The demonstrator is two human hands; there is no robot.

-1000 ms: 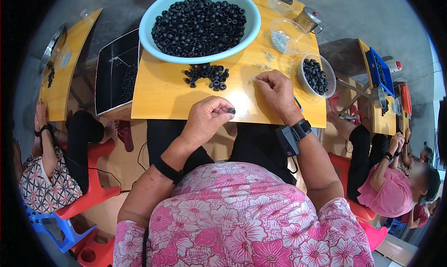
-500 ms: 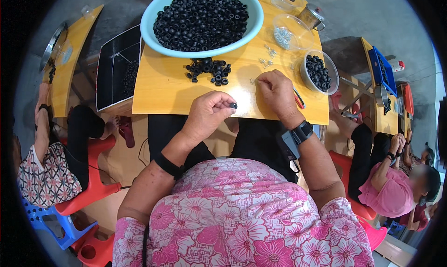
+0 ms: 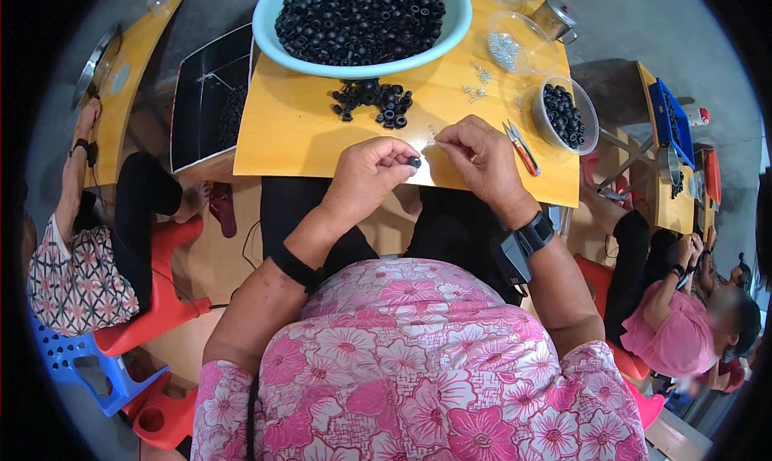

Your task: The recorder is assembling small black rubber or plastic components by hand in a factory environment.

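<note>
My left hand (image 3: 371, 176) pinches a small round black cap-like part (image 3: 414, 162) between thumb and fingertips, just over the table's front edge. Close beside it, my right hand (image 3: 486, 163) has thumb and forefinger pressed together; whatever they hold is too small to make out. Ahead of my hands, a loose pile of the same black parts (image 3: 392, 111) lies on the yellow table (image 3: 293, 139). Tiny clear or silvery pieces (image 3: 476, 93) are scattered to its right. Red-handled thread snips (image 3: 527, 154) rest beside my right hand.
A light-blue basin (image 3: 362, 69) heaped with black parts stands at the back. Along the right are a clear tub (image 3: 591, 123) of black parts, a clear bowl (image 3: 537, 59) with silvery pieces and a metal mug (image 3: 556, 19). People sit at tables on both sides.
My right hand has drawn back from the small pieces on the table toward my left hand. My left hand still holds the black part. The view has shifted slightly.
</note>
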